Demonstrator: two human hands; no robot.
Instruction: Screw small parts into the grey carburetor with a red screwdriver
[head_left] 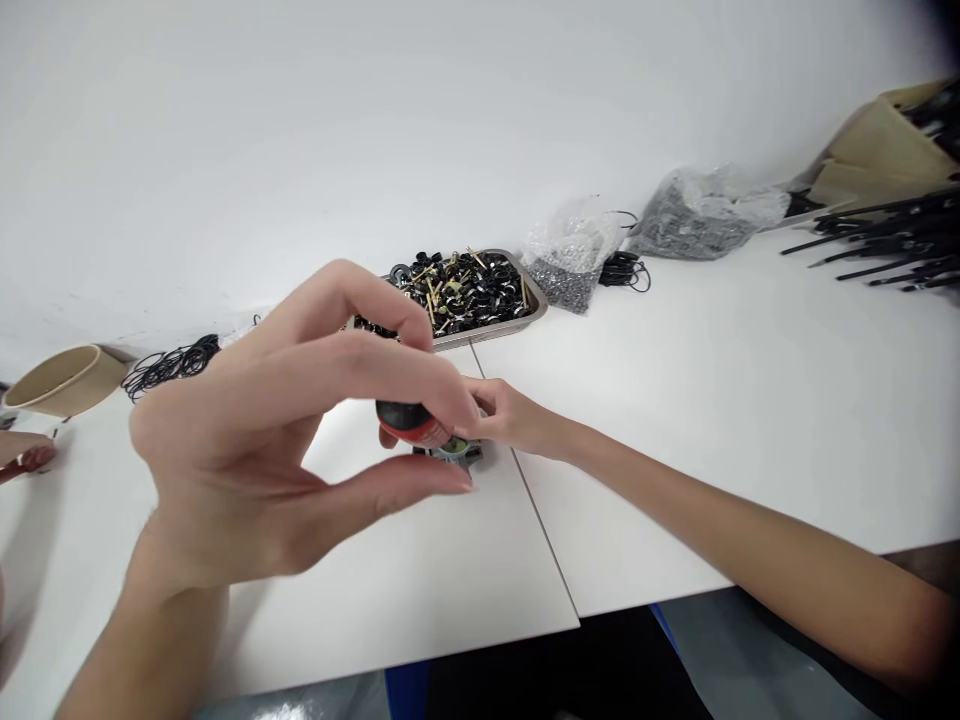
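Observation:
My left hand [247,440] is large in the foreground, its fingers curled and its thumb stretched out below them. Behind the index finger shows a rounded black and red object [409,422], partly covered; a fingertip lies beneath it, and the hand seems to hold it. Just beyond, a small grey part [469,458] with a greenish round face sits low over the white table. From the right reaches my right hand [506,415], fingers bent together at the grey part. Its fingertips are partly hidden behind my left index finger.
A metal tray [536,305] heaped with small black and brass-coloured pieces stands against the wall. Plastic bags [694,215], black cable coils [176,365], a beige bin [71,378] and black rods [892,240] line the back. At far left is another person's hand [26,452]. A seam crosses the table.

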